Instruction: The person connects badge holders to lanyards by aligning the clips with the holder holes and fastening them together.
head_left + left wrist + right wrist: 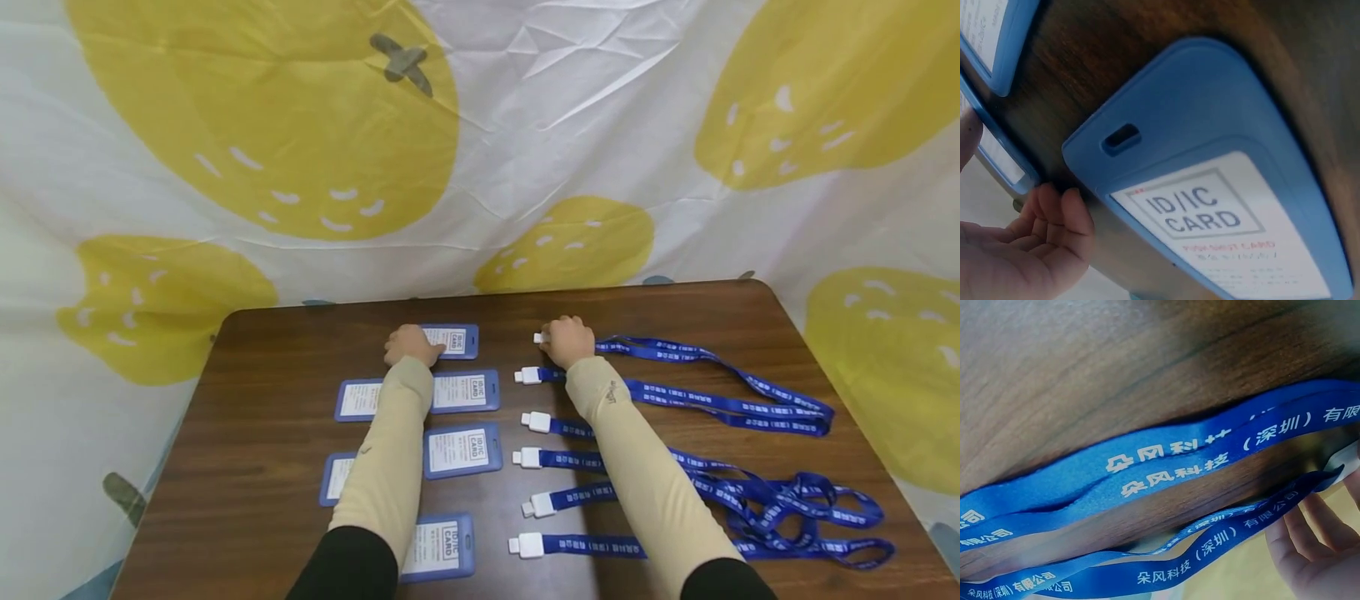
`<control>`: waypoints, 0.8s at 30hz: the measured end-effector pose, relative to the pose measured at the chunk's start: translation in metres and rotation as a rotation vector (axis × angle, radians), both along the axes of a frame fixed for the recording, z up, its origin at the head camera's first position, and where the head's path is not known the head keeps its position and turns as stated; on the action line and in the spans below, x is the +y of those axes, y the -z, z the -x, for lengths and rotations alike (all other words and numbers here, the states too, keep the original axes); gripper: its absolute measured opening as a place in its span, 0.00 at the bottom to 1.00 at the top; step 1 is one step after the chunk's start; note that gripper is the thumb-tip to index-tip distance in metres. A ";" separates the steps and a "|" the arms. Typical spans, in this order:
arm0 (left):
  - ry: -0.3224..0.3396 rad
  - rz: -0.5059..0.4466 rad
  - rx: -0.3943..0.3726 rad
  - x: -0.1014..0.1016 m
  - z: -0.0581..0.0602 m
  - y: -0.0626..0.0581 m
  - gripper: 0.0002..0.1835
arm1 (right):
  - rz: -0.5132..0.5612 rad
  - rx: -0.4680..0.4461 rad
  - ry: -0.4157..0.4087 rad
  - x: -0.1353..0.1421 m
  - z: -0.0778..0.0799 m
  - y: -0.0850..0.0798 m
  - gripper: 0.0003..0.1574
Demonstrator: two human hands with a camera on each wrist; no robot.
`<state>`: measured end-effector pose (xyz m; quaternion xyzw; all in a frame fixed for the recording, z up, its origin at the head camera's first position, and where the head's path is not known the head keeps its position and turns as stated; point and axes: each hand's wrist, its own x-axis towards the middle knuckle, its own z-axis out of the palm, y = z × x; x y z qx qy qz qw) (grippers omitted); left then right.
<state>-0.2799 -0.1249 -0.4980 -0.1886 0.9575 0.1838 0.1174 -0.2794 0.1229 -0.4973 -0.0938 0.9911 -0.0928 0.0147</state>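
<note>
My left hand (411, 344) grips the left end of the farthest blue ID card holder (467, 342), near the table's back edge. In the left wrist view that holder (1000, 147) lies between the thumb and the curled fingers (1075, 219); a nearer holder (1204, 94) shows its slot and white card. My right hand (568, 340) holds the farthest blue lanyard (652, 347) by its white clip end (539, 338). In the right wrist view the fingers (1297, 544) are at the strap (1210, 550), close to the clip, which is partly hidden.
Several more card holders (463, 450) lie on the brown table (240, 433), some partly hidden by my left sleeve. More lanyards (570, 545) with white clips (530, 457) lie in a column on the right, their straps tangled at front right. A lemon-patterned cloth (517, 150) hangs behind.
</note>
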 end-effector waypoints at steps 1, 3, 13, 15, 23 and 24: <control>-0.007 -0.015 -0.003 -0.001 0.000 0.000 0.38 | 0.000 -0.002 -0.001 0.000 0.000 -0.001 0.15; -0.018 -0.050 -0.002 -0.003 -0.001 -0.001 0.37 | 0.003 -0.002 -0.006 -0.001 0.000 -0.003 0.13; -0.010 -0.138 0.016 -0.015 -0.006 0.004 0.37 | 0.017 -0.015 -0.035 -0.003 -0.002 -0.005 0.12; -0.017 -0.150 0.008 -0.015 -0.007 0.001 0.39 | 0.016 -0.003 -0.038 -0.003 -0.002 -0.005 0.12; -0.046 -0.254 0.115 -0.017 -0.005 -0.008 0.39 | 0.021 0.049 -0.057 -0.001 -0.001 -0.007 0.14; -0.049 -0.265 0.124 -0.017 -0.006 -0.009 0.38 | 0.026 0.045 -0.057 -0.001 -0.001 -0.006 0.15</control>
